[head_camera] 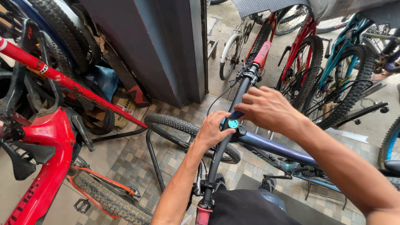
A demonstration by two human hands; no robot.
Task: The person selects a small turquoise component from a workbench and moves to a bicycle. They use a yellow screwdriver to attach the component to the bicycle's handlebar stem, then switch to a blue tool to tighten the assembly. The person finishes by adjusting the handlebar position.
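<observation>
At centre frame, the left hand point(212, 131) closes around the black handlebar point(233, 114) of a dark blue bicycle beside its teal stem cap point(233, 123). Right hand point(266, 109), fingers curled, pinches a small dark blue tool point(236, 114) against the bar just above the cap. Pink grips point(262, 53) end the bar; a red bicycle frame point(46, 154) stands at lower left.

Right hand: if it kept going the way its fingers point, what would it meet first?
The right hand points left across the handlebar, fingers already over the stem. It would probably meet the left hand first, though depth is unclear.
</observation>
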